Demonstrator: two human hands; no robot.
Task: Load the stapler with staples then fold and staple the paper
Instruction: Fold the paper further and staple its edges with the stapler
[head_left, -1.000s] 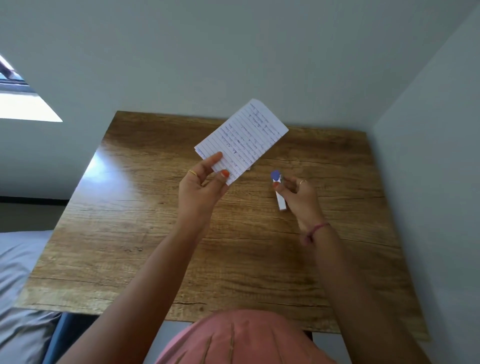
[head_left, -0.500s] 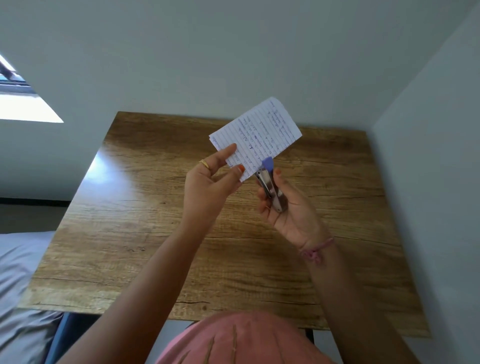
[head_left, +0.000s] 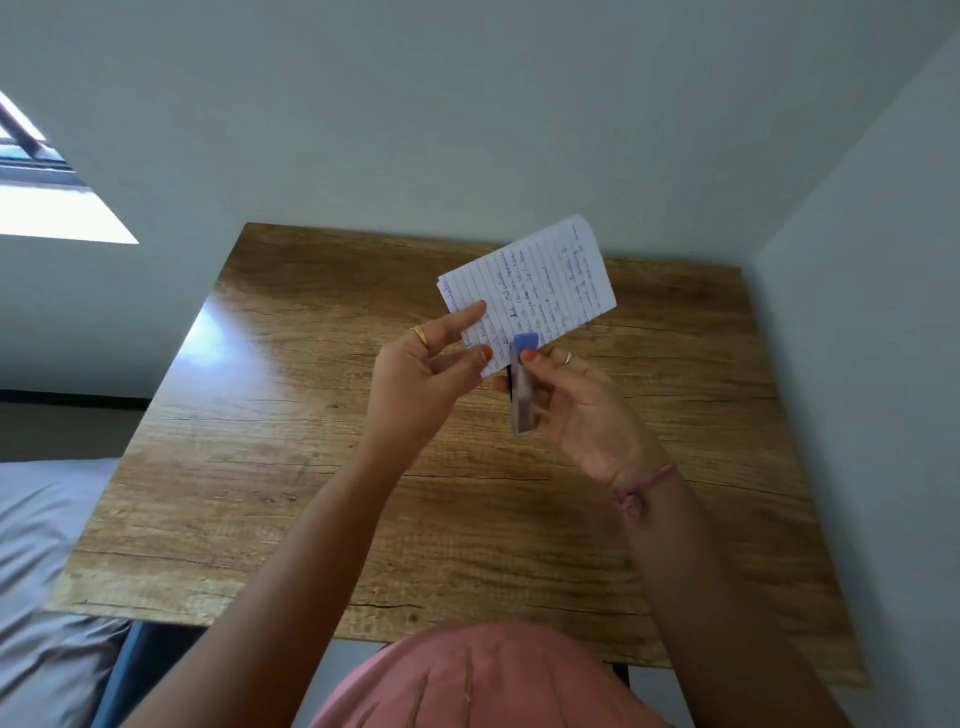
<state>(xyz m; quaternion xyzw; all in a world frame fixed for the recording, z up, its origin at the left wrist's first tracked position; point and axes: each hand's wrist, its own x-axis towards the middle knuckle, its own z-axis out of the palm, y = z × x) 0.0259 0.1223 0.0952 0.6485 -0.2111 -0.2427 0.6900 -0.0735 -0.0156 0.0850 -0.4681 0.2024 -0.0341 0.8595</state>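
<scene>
The folded paper (head_left: 530, 293), lined and handwritten, is held in the air above the wooden table (head_left: 311, 467); its lower edge sits at the mouth of the small stapler (head_left: 522, 387), whose blue tip overlaps the sheet. The left hand (head_left: 421, 384) pinches the paper's lower corner between thumb and forefinger; the right hand (head_left: 576, 410) is curled around the stapler, thumb on top. The staple likely holds best if the layers stay flush, the edge seats fully between the stapler's arms, and the squeeze is firm and square.

Your wooden table (head_left: 291, 467) across the frame's centre, glare on its upper-left part, against the walls.
</scene>
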